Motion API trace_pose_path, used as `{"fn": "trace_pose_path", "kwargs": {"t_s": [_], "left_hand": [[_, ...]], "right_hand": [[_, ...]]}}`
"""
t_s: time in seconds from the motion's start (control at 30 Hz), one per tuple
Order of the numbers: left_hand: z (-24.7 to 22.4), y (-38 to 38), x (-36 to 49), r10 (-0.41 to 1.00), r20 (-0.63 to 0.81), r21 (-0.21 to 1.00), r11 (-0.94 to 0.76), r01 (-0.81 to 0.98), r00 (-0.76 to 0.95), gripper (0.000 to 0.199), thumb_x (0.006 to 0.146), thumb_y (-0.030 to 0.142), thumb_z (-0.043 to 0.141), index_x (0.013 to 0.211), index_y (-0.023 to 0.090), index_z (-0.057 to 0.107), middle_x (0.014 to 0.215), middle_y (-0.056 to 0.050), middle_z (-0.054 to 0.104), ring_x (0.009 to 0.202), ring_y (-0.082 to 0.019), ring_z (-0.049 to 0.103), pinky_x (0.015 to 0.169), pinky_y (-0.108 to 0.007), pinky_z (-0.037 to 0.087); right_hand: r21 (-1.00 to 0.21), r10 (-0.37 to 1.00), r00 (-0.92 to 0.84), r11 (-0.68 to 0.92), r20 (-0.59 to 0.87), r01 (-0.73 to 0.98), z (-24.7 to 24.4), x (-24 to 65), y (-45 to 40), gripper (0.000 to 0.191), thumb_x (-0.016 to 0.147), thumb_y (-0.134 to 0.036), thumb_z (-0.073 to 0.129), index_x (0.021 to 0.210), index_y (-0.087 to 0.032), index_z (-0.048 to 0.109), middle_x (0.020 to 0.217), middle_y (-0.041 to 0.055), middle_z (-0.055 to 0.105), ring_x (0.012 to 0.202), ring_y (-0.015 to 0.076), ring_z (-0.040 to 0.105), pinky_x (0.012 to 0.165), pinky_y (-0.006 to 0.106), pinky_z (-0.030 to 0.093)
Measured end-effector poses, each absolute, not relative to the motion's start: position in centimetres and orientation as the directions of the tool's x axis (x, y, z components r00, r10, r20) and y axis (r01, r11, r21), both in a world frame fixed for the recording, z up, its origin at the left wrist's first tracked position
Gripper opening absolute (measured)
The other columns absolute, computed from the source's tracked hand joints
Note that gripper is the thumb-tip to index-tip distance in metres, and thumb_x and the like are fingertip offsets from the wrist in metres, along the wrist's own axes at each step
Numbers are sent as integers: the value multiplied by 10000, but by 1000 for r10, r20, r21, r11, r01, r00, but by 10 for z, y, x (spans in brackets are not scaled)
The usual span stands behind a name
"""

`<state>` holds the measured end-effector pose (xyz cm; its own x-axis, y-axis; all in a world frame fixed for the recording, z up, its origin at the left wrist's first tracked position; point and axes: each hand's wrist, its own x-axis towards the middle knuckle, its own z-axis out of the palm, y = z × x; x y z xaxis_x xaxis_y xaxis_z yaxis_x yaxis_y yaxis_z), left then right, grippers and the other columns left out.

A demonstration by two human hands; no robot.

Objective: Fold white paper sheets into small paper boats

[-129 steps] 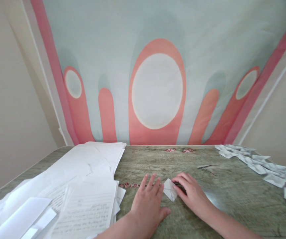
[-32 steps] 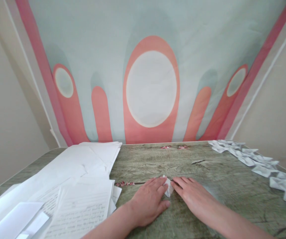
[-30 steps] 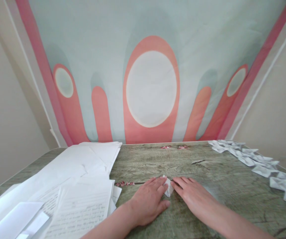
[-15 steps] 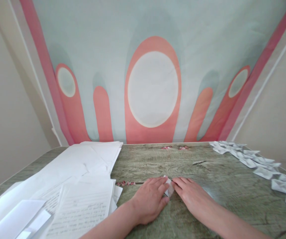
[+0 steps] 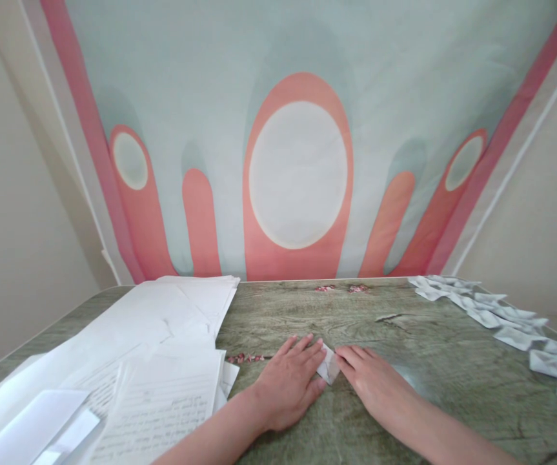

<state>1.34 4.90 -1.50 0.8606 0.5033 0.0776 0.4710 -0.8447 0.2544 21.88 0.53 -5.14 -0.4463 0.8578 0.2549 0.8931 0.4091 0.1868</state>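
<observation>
White and folded small, the paper (image 5: pixel 328 368) lies on the wood-grained table (image 5: pixel 278 316), near the middle of the scene. The left hand (image 5: pixel 288 389) rests palm down, its fingers spread, fingertips and thumb at the paper's left side; its grip is unclenched. The right hand (image 5: pixel 374 382) has its fingertips at the right edge; whether that grip pinches the paper, one cannot tell. The step seems to be pressing folds flat: best done with the left hand steadying one side while the right presses firmly along the crease, corners kept aligned. Sheets (image 5: pixel 162 387) lie to the left; folded pieces (image 5: pixel 517 337) line the right.
</observation>
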Motion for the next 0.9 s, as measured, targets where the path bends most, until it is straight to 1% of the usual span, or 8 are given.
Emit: {"fn": "trace_pose_path", "kwargs": {"t_s": [0.17,0.27,0.4,0.63,0.7,0.8,0.9], "left_hand": [[-13,50,13,491,35,223,-853,472,870,523,938,471,186,1399,225,210,1455,-19,239,1346,-210,134,1089,-422,107],[-12,50,12,495,37,194,-856,480,868,533,929,499,185,1397,245,210,1450,-1,252,1346,-227,129,1083,-450,99],[-8,48,10,509,85,124,-858,498,857,531,917,514,227,1363,238,313,1407,-8,348,1343,-238,144,1083,-449,95],[-5,43,13,563,119,-7,-823,567,818,476,912,460,305,1231,167,501,1302,-75,488,1305,-251,258,1079,-455,111],[-7,42,15,573,117,-36,-814,580,811,464,911,440,315,1201,147,530,1279,-92,510,1293,-259,280,1076,-462,110],[-11,42,16,573,111,-71,-810,582,812,433,904,414,349,1189,150,541,1268,-96,519,1280,-254,306,1074,-453,122],[-14,43,18,569,123,-65,-813,579,813,412,901,403,373,1181,153,545,1260,-101,525,1271,-247,321,1069,-439,142]], "right_hand": [[168,868,-439,409,233,897,-51,218,4,259,777,-14,481,961,-141,612,948,68,605,834,198,555,727,318,402],[163,868,-438,409,236,898,-48,218,4,269,779,-11,471,965,-146,612,952,65,609,831,194,561,723,313,401],[179,865,-435,400,250,899,-48,218,4,274,785,-21,456,964,-152,618,951,70,612,831,194,565,727,316,397],[183,871,-422,385,254,905,-54,219,7,236,781,-45,502,956,-143,626,918,63,604,851,204,560,724,319,389],[186,873,-423,386,242,904,-52,219,6,240,778,-41,508,961,-141,628,921,60,603,847,203,560,716,317,392],[194,879,-423,385,222,902,-49,218,5,236,783,-36,508,952,-142,632,913,53,604,826,197,562,709,316,399],[196,878,-420,381,229,904,-49,217,4,224,785,-41,516,945,-147,632,907,47,601,825,196,562,710,317,404]]}}
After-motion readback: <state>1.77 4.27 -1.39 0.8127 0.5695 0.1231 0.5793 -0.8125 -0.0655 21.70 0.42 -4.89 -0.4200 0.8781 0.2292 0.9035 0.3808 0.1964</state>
